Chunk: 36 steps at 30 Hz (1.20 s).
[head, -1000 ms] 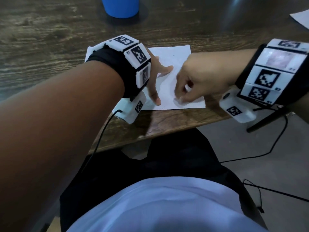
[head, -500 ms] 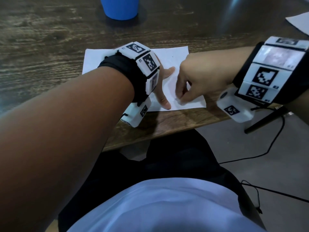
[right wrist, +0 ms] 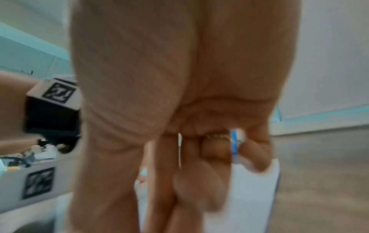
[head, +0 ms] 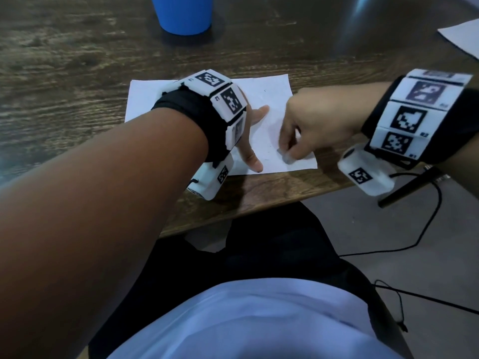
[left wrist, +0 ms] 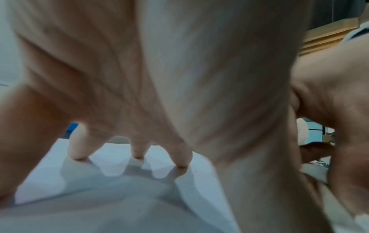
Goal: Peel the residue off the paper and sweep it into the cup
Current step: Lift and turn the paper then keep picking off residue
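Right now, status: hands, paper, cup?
Left hand flat, fingertips pressing white paper. Right hand curled, picking at its near corner. Blue cup beyond, upright, path clear.

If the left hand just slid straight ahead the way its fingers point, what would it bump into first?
Probably nothing on the sheet itself: the left hand rests spread on the paper, fingers aimed across the table. Beyond the paper's far edge, the blue cup stands roughly in that line, though depth is hard to judge.

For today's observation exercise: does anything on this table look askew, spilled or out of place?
Nothing is spilled. The paper lies slightly askew near the table edge, with small dark specks on it. The blue cup stands upright.
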Each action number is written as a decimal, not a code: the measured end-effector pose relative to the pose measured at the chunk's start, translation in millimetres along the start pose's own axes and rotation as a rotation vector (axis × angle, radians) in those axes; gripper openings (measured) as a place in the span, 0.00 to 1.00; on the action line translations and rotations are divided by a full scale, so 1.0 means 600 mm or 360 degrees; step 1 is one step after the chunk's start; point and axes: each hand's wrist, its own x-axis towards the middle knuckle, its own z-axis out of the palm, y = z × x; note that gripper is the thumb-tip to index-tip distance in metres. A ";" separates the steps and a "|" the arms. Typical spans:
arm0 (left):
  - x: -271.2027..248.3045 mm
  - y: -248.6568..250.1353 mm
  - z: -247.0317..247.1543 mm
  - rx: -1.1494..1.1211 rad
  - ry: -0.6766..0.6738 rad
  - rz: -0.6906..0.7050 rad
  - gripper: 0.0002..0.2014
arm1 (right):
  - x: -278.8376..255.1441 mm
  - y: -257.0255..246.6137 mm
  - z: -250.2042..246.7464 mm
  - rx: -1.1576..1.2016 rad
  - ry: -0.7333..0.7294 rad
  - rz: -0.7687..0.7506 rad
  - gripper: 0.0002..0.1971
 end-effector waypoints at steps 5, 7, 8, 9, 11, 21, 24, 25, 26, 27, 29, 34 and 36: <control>0.002 0.005 -0.014 0.0105 -0.0046 -0.0042 0.67 | -0.013 0.030 -0.021 -0.0137 -0.0317 0.0244 0.04; 0.002 0.005 -0.013 0.0102 -0.0040 -0.0048 0.68 | -0.012 0.029 -0.016 -0.0024 -0.0095 0.0115 0.03; 0.002 0.003 -0.011 0.0088 -0.0038 -0.0049 0.68 | -0.012 0.026 -0.011 0.0058 -0.0034 0.0075 0.04; 0.002 0.002 -0.010 0.0076 -0.0035 -0.0049 0.68 | -0.014 0.021 -0.005 0.0129 -0.0027 0.0050 0.05; 0.002 0.001 -0.010 0.0076 -0.0026 -0.0055 0.68 | -0.018 0.019 0.005 0.0171 -0.0076 0.0068 0.04; -0.008 0.013 -0.021 0.0130 -0.0028 0.0109 0.57 | -0.038 0.037 0.005 0.0237 0.0172 0.0091 0.03; -0.007 0.018 -0.023 0.0146 -0.0028 0.0109 0.58 | -0.034 0.039 0.027 0.0223 0.0136 0.0057 0.04; -0.007 0.019 -0.024 0.0153 -0.0027 0.0110 0.58 | -0.034 0.041 0.028 0.0223 0.0106 0.0051 0.04; -0.008 0.020 -0.025 0.0161 -0.0030 0.0104 0.58 | -0.034 0.041 0.025 0.0213 0.0053 0.0031 0.03; -0.008 0.020 -0.026 0.0168 -0.0031 0.0098 0.58 | -0.035 0.039 0.022 0.0189 -0.0014 0.0008 0.02; -0.005 0.021 -0.025 0.0182 -0.0023 0.0095 0.59 | -0.035 0.036 0.014 0.0161 -0.0061 -0.0011 0.01; -0.006 0.021 -0.025 0.0183 -0.0043 0.0066 0.60 | -0.025 0.037 0.006 0.0118 0.0100 0.0030 0.04; -0.007 0.022 -0.027 0.0201 -0.0045 0.0076 0.60 | -0.034 0.037 0.006 0.0098 -0.0130 0.0070 0.06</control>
